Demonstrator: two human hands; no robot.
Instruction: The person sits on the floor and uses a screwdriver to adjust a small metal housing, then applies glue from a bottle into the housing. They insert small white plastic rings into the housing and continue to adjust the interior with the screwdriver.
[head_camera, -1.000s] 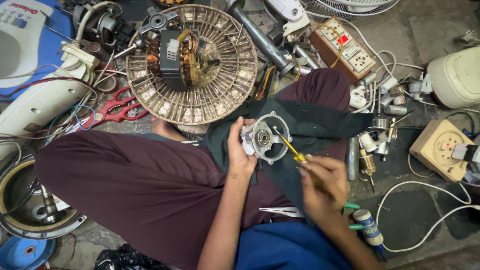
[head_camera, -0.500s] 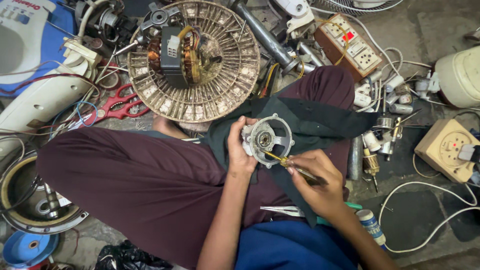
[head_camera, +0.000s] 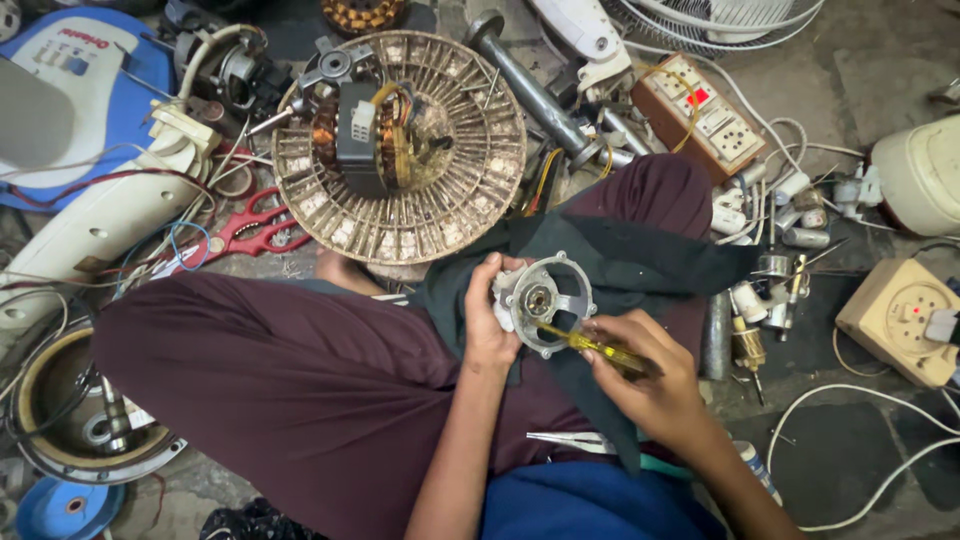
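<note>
Screwdriver tip at the motor housing's rim

Left hand (head_camera: 490, 325) grips the round motor housing (head_camera: 542, 300); right hand (head_camera: 650, 375) clasps the yellow screwdriver (head_camera: 590, 345), shaft slanting up-left into the housing's lower-right edge.

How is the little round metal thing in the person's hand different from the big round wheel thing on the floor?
The small silver housing is held up by the left hand over the lap, while the big round grille lies flat on the floor. The housing has a few open spokes; the grille has many thin ribs. The housing's middle holds only a small hub, but a copper-wound motor sits on the grille. The right hand points a yellow screwdriver at the housing only. Both are round.
</note>
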